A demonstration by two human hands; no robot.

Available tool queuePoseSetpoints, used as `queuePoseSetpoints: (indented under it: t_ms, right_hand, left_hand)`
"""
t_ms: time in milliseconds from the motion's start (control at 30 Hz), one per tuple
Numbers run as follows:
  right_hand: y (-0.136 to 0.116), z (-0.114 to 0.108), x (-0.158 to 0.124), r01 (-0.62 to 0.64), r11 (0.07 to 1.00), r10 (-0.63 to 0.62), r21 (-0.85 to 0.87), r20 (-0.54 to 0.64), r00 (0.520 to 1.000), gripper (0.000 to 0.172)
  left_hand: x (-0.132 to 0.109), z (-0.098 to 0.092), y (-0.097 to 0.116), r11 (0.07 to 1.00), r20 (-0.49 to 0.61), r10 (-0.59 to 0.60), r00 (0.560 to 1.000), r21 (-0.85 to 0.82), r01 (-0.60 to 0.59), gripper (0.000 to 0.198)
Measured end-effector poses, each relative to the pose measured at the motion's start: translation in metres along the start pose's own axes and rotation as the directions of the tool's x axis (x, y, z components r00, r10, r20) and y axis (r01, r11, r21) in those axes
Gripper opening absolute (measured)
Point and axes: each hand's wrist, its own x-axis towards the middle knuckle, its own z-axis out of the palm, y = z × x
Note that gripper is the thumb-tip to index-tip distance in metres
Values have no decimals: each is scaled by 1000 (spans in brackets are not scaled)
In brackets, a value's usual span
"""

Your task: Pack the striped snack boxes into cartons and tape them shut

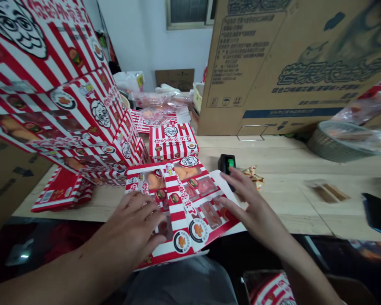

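Observation:
A red-and-white striped carton [173,199] lies at the table's front edge, partly over my lap. Clear windows in it show moulded, food-shaped pieces, and a white flap sticks out at its right. My left hand [138,222] rests on the carton's left part with fingers bent and apart, covering some of the windows. Over the right side hovers my right hand [246,201], its fingers spread; whether a fingertip touches the carton I cannot tell. Just beyond that hand stands a small black holder with a green part [230,163].
Striped cartons are piled high in a stack [82,101] at left, and one striped box [173,142] lies behind my carton. A large cardboard box [273,84] stands at the back right, near a grey-green basket [332,144]. Gold-wrapped pieces [255,177] lie on the table.

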Motion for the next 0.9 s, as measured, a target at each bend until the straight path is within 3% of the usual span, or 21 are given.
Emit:
queuePoseSetpoints:
  t_ms: [67,133,300,400,467,567,667,767,900]
  right_hand:
    - [13,3,9,-135,985,125,108,91,988,60]
    - [17,8,14,-263,941,209,213,246,946,70]
    - [-4,14,9,-525,768,366,367,421,830,79]
    - [-23,23,3,-572,629,288,527,525,801,79]
    - [-34,33,-1,-543,592,239,596,513,824,78]
    - [-40,46,-3,-505,612,232,609,472,850,73]
    - [-35,50,-4,-515,642,263,568,467,844,70]
    - [-32,50,-6,-521,684,323,511,428,844,70]
    - [-43,55,-9,-540,697,258,471,538,802,79]
  left_hand:
    - [-1,1,-8,982,-132,-63,989,168,85,41]
    - [2,7,-14,941,-184,-185,966,250,228,55]
    - [14,20,-15,856,-47,-421,906,311,414,62]
    - [14,19,-11,842,-9,-466,885,302,447,57]
    - [13,17,-10,853,13,-475,880,252,457,47]
    - [9,10,-14,901,53,-420,906,139,410,45]
    - [3,-2,-24,950,54,-306,951,-41,308,47]
    - [-3,-11,-35,942,20,-211,977,-261,209,53]
    - [-7,-2,-44,873,-48,-299,953,-418,252,59]
